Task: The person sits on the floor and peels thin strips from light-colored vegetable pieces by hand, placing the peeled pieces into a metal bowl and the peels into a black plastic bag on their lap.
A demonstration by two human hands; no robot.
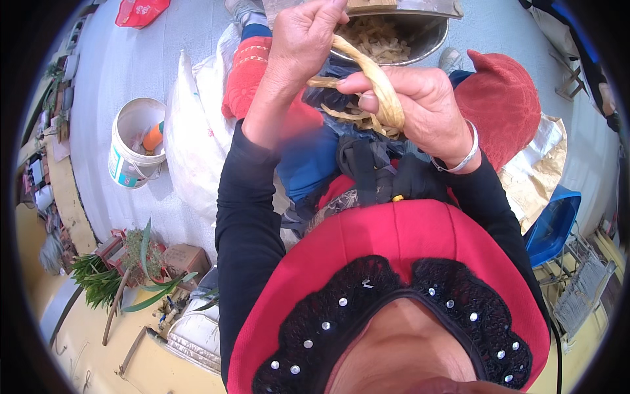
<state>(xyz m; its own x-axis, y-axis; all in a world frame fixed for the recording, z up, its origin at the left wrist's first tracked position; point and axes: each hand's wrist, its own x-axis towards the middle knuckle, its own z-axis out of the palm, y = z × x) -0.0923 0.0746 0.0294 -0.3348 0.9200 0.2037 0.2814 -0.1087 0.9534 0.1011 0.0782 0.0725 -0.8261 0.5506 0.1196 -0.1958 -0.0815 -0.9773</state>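
A long, twisted, pale tan strip [375, 73], fibrous and dried-looking, runs between my two hands in a loop. My left hand [304, 42] is raised near the top edge, closed on the strip's upper end. Lower and to the right, my right hand [424, 106], with a silver bangle at the wrist, pinches the strip as it bends around the fingers. A narrow end [323, 82] juts out left of the right fingertips. Below the hands, more tan strips [347, 115] lie on dark plastic sheeting [335, 129] over my lap, partly hidden by the right hand.
Ahead stands a metal basin [439, 43] of tan pieces, a board [428, 7] across its far rim. To the left are a white sack [194, 143] and a white bucket [129, 165]. A blue plastic container [553, 224] and brown paper [534, 175] lie right. Another person [573, 37] is at far right.
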